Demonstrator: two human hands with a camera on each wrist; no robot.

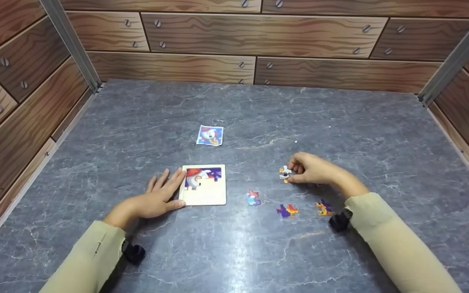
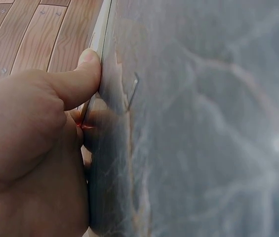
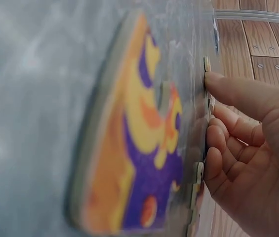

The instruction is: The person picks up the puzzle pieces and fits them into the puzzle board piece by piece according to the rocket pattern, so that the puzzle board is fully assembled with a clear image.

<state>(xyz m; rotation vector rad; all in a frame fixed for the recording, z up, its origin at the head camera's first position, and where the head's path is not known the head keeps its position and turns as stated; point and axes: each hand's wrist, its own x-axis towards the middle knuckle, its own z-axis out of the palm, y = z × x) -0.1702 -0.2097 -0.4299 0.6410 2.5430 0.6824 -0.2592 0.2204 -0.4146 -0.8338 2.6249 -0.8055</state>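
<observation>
My left hand (image 1: pixel 155 199) lies along the left edge of a square wooden puzzle board (image 1: pixel 208 195), its fingers and thumb touching the frame. Pieces with red, purple and grey-white parts fill the upper and left part of the board; the rest shows bare wood. To the right of the board, my right hand (image 1: pixel 312 169) pinches a white and orange puzzle piece (image 1: pixel 285 173) between thumb and fingers, low at the tabletop. Only the piece's left part shows past the fingertips. In the left wrist view, the left thumb (image 2: pixel 87 66) presses at the board's side.
Loose on the grey marbled table lie a red and blue puzzle piece (image 1: pixel 253 198), a purple and red one (image 1: pixel 288 211) and a purple and yellow one (image 1: pixel 323 208) near the right wrist. A small picture card (image 1: pixel 210 135) lies behind the board. Wood-patterned walls (image 1: pixel 259 36) enclose the table.
</observation>
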